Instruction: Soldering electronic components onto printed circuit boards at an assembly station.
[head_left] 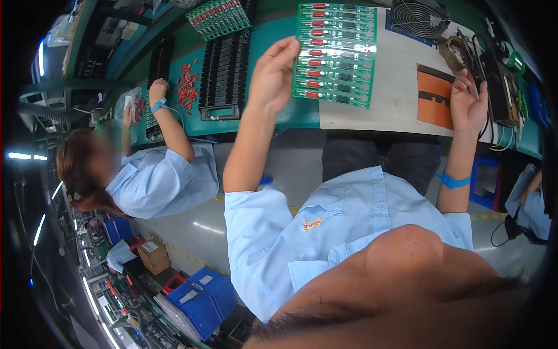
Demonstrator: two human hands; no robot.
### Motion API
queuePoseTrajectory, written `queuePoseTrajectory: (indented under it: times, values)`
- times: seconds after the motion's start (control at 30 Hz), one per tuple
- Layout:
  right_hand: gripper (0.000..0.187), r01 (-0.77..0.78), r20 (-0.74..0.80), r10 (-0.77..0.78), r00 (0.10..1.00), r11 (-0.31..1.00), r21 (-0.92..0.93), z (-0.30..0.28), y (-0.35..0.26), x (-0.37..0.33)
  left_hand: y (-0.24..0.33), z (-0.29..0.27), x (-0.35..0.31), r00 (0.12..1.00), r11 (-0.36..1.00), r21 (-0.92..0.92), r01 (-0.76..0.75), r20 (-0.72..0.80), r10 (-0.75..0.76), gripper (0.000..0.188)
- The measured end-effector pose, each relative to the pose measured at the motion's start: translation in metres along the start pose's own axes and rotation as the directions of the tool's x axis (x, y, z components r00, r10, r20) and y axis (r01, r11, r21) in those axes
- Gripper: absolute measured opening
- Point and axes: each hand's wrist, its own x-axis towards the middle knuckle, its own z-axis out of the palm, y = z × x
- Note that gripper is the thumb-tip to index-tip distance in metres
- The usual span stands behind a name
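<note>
Pinched at its left edge, a green circuit board panel (334, 64) is held up over the table by my left hand (273, 72). The panel carries a column of repeated strips with red and black parts. My right hand (469, 107) is palm up with loosely bent fingers apart and nothing in it. Close beside it lies an orange plate (427, 113) with a dark notched shape on it. A light-grey mat (383, 119) lies under the panel. My right wrist wears a blue strap (452, 180).
Left of me stands a black slotted rack (221, 81), with another board panel (218, 20) behind it. Loose red parts (187, 87) lie near a co-worker's hand (157, 90). At the far right are a black fan (419, 17), a small dish (457, 53) and a wire spool (512, 58).
</note>
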Motion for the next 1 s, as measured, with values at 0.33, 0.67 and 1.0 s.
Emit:
queuePoseTrajectory:
  times: [0.33, 0.67, 1.0]
  values:
    - [0.040, -0.295, 0.243, 0.295, 0.924, 0.955, -0.038, 0.000, 0.018, -0.010, -0.038, 0.023, -0.005, 0.999, 0.998, -0.053, -0.035, 0.038, 0.037, 0.025]
    - [0.041, 0.163, 0.329, 0.284, 0.901, 0.481, -0.861, 0.042, 0.085, -0.090, -0.050, 0.028, -0.011, 0.994, 0.999, -0.020, 0.039, 0.100, -0.037, 0.026]
    - [0.039, 0.104, 0.265, 0.291, 0.919, 0.470, -0.876, 0.035, 0.085, -0.099, -0.059, 0.025, -0.011, 0.995, 0.997, 0.077, 0.004, 0.097, -0.012, 0.024]
